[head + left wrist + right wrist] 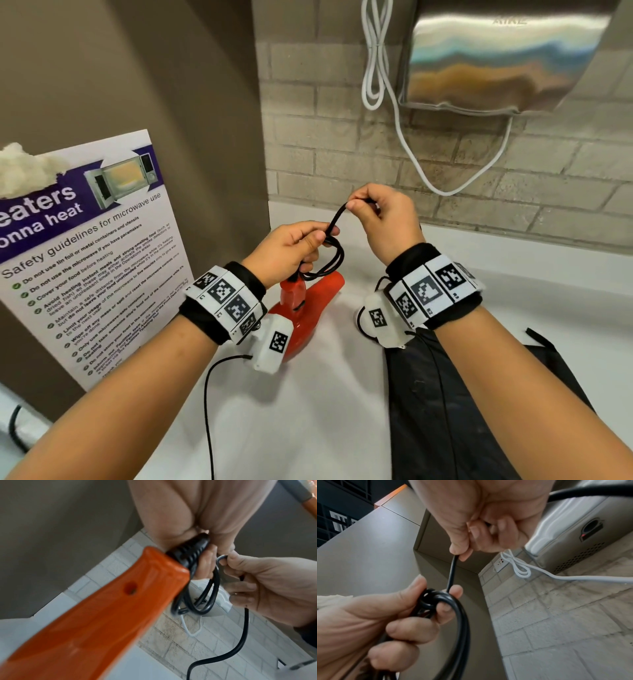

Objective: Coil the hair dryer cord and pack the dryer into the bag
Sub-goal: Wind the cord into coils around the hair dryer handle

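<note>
The orange-red hair dryer hangs below my left hand over the white counter; its handle fills the left wrist view. My left hand grips several loops of the black cord near the ribbed strain relief. My right hand, just above and to the right, pinches a stretch of the cord between thumb and fingers. The rest of the cord trails down past the right palm. The black bag lies flat on the counter under my right forearm.
A steel hand dryer hangs on the brick wall with a white cable looping below it. A microwave safety poster leans at the left against a brown panel. A wall socket is in the corner.
</note>
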A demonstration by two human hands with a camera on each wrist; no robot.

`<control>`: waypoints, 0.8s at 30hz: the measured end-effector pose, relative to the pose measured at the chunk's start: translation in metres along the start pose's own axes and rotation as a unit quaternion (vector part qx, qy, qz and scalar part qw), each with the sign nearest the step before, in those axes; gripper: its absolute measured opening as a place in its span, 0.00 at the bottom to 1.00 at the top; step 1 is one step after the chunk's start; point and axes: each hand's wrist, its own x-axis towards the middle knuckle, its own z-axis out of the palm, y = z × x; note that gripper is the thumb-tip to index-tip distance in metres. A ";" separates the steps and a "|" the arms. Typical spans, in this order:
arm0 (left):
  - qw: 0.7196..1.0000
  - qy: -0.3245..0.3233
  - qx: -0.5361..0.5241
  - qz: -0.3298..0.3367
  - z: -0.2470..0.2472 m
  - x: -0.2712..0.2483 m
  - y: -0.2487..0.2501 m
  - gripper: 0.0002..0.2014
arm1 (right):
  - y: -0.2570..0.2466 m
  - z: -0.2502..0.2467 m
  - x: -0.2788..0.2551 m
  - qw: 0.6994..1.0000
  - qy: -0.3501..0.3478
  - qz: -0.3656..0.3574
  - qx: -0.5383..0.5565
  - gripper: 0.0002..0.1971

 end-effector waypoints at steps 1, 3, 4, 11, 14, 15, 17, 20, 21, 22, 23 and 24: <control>1.000 0.019 -0.001 0.001 -0.001 0.000 -0.001 0.13 | 0.000 -0.001 -0.001 1.000 -0.005 0.003 -0.003 0.04; 0.998 0.059 -0.010 0.001 -0.003 0.000 -0.003 0.13 | 0.005 -0.006 -0.003 1.000 -0.020 0.017 -0.016 0.04; 0.996 0.082 -0.022 0.001 -0.004 0.001 -0.004 0.12 | 0.009 -0.009 -0.005 0.999 -0.029 0.030 -0.025 0.05; 0.984 0.153 -0.091 0.001 -0.008 0.000 -0.007 0.11 | 0.061 -0.024 -0.028 0.970 -0.142 0.158 -0.123 0.07; 0.986 0.145 -0.088 0.000 -0.004 0.001 -0.007 0.11 | 0.071 -0.019 -0.038 0.965 -0.149 0.199 -0.084 0.10; 0.986 0.144 -0.087 0.001 -0.003 0.001 -0.007 0.11 | 0.069 -0.017 -0.039 0.970 -0.133 0.196 -0.050 0.13; 0.985 0.148 -0.089 0.002 -0.001 0.003 -0.007 0.10 | 0.059 -0.013 -0.039 0.980 -0.092 0.170 0.038 0.16; 0.982 0.164 -0.098 0.005 0.000 0.004 -0.008 0.10 | 0.041 -0.008 -0.033 0.971 -0.069 0.136 0.184 0.16; 0.980 0.171 -0.100 0.006 -0.001 0.005 -0.008 0.10 | 0.037 -0.007 -0.032 0.966 -0.068 0.141 0.208 0.16; 0.979 0.176 -0.103 0.006 -0.001 0.005 -0.008 0.10 | 0.037 -0.005 -0.032 0.964 -0.065 0.150 0.208 0.14; 0.978 0.179 -0.107 0.005 -0.001 0.005 -0.008 0.10 | 0.041 -0.003 -0.033 0.970 -0.063 0.164 0.170 0.11; 0.977 0.181 -0.109 0.005 -0.001 0.005 -0.008 0.10 | 0.049 -0.002 -0.035 0.976 -0.070 0.185 0.091 0.07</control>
